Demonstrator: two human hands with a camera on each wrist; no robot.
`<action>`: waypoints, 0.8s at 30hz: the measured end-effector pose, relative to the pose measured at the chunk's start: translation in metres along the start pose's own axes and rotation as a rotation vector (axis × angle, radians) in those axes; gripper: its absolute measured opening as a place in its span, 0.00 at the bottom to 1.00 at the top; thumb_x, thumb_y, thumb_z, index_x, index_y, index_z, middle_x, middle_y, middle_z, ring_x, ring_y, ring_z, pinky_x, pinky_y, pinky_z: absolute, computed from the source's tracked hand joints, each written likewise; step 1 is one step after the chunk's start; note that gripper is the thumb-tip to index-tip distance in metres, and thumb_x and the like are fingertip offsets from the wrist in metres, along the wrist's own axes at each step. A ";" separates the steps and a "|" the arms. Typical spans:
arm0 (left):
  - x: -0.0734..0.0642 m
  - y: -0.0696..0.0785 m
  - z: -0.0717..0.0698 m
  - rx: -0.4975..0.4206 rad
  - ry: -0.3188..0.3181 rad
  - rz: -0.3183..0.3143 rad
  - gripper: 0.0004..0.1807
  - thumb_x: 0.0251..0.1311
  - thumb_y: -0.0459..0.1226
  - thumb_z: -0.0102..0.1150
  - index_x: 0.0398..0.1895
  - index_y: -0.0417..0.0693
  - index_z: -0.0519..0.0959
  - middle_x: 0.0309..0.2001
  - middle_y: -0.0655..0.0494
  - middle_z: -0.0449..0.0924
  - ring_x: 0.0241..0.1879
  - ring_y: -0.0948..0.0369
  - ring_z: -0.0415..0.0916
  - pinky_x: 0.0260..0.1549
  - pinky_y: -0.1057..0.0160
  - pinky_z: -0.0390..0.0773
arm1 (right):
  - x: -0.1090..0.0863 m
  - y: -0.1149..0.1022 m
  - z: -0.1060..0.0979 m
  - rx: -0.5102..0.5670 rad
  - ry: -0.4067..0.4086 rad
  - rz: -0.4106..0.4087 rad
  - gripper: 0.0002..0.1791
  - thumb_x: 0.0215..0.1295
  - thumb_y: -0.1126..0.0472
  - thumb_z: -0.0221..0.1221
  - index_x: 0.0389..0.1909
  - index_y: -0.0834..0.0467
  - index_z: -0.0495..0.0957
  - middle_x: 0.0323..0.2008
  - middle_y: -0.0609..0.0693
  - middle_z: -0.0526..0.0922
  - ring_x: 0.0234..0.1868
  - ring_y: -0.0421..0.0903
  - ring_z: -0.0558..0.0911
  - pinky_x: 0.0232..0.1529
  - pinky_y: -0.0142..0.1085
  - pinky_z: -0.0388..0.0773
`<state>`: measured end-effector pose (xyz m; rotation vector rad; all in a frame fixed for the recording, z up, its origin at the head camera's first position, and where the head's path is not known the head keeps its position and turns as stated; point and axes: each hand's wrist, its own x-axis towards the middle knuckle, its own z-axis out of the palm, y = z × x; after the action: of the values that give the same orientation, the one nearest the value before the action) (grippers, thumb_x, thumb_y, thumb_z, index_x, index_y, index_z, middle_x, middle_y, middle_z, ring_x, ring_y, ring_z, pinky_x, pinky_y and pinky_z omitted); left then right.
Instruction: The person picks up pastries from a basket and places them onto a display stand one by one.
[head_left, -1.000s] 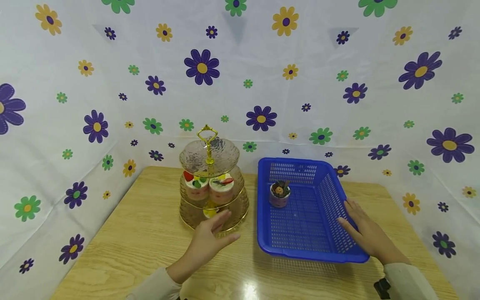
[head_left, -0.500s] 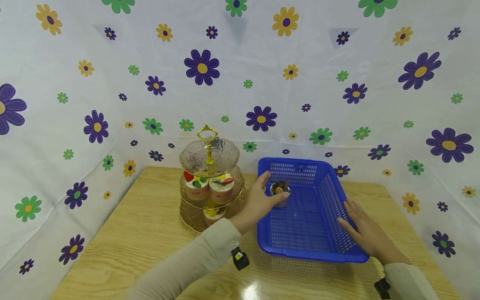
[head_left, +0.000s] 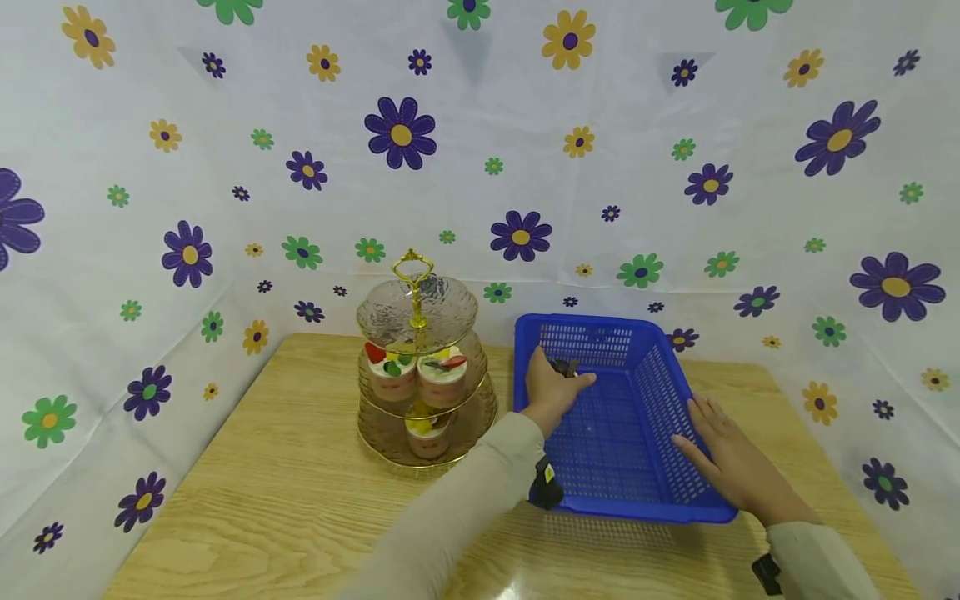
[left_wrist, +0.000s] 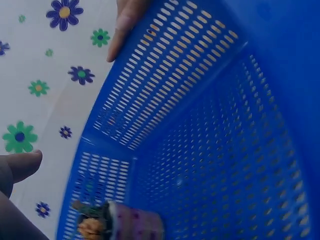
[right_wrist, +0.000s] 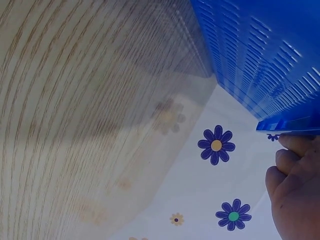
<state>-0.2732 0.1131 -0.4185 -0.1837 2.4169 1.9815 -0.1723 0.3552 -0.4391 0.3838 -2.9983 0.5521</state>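
Observation:
In the head view, my left hand (head_left: 553,390) reaches into the blue plastic basket (head_left: 577,505) with thumb and fingers spread around a small dessert cup. The hand covers most of that cup there, leaving its dark topping (head_left: 564,367) in sight. In the left wrist view the dessert cup (left_wrist: 137,223) shows purple-spotted sides and a cookie-like topping. A gap separates it from my left thumb (left_wrist: 22,166). My right hand (head_left: 738,467) holds the basket's right rim, thumb on the inside and fingers along the outside.
Left of the basket stands a three-tier stand (head_left: 416,321) with a gold handle. Two dessert cups (head_left: 442,379) sit on its middle tier and one dessert cup (head_left: 429,440) on the lowest. A flower-print sheet (head_left: 637,167) surrounds the wooden table (head_left: 255,492).
My left hand has moved right from beside the tiered stand, over the basket's left rim, and down around the dessert cup. My right hand has stayed at the basket's right rim.

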 end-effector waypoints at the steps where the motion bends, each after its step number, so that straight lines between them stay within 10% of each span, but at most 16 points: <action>1: 0.001 -0.002 0.003 -0.007 0.006 -0.020 0.54 0.47 0.38 0.75 0.73 0.37 0.50 0.72 0.41 0.55 0.71 0.45 0.53 0.67 0.49 0.58 | 0.000 0.000 0.000 0.000 0.003 0.001 0.40 0.75 0.45 0.43 0.71 0.72 0.46 0.72 0.70 0.44 0.74 0.64 0.37 0.72 0.50 0.30; 24: 0.025 -0.027 0.012 0.102 -0.048 -0.117 0.55 0.44 0.35 0.76 0.73 0.35 0.51 0.68 0.36 0.60 0.68 0.43 0.58 0.65 0.50 0.62 | 0.000 0.004 0.003 0.034 0.019 0.020 0.39 0.75 0.46 0.43 0.72 0.70 0.46 0.72 0.70 0.45 0.74 0.64 0.39 0.69 0.62 0.42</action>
<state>-0.2958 0.1173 -0.4495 -0.2659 2.4109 1.7894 -0.1736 0.3576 -0.4429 0.3489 -2.9814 0.6054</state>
